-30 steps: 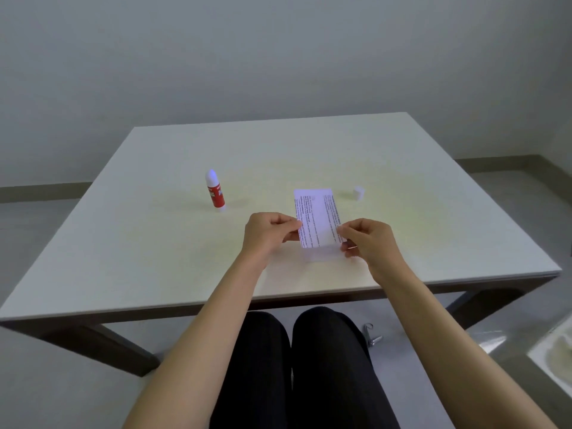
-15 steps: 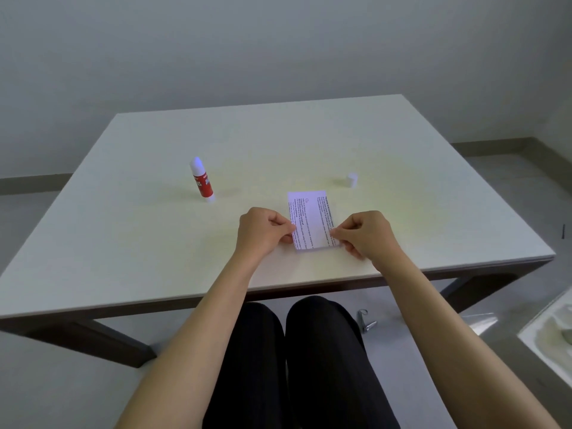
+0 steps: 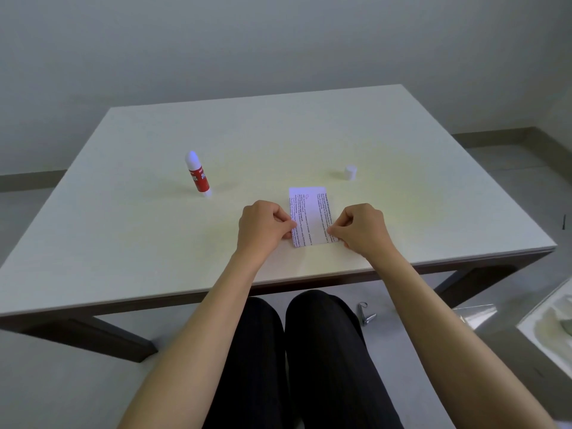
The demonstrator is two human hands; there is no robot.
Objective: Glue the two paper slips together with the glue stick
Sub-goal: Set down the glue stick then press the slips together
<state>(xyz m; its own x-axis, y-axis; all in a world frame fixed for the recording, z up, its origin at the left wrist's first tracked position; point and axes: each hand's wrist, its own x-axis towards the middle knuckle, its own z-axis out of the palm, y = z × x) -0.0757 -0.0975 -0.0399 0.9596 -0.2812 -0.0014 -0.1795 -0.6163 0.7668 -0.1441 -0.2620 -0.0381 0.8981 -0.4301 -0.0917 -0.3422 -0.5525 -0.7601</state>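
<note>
A white paper slip [image 3: 312, 215] with printed text lies flat on the table [image 3: 154, 230], near its front edge. I cannot tell whether a second slip lies under it. My left hand [image 3: 265, 226] pinches the slip's left edge, and my right hand [image 3: 360, 229] pinches its right edge. The glue stick [image 3: 198, 175], red with a white uncapped tip, stands upright to the left, apart from both hands. Its white cap [image 3: 350, 172] stands beyond the slip to the right.
Below the table's front edge I see my legs in black trousers [image 3: 297, 360]. A small metal clip [image 3: 365, 314] lies on the floor. A pale object [image 3: 548, 329] sits at the lower right, off the table.
The slip has come down from slightly raised to flat on the table, closer to the front edge. Both hands still grip its sides.
</note>
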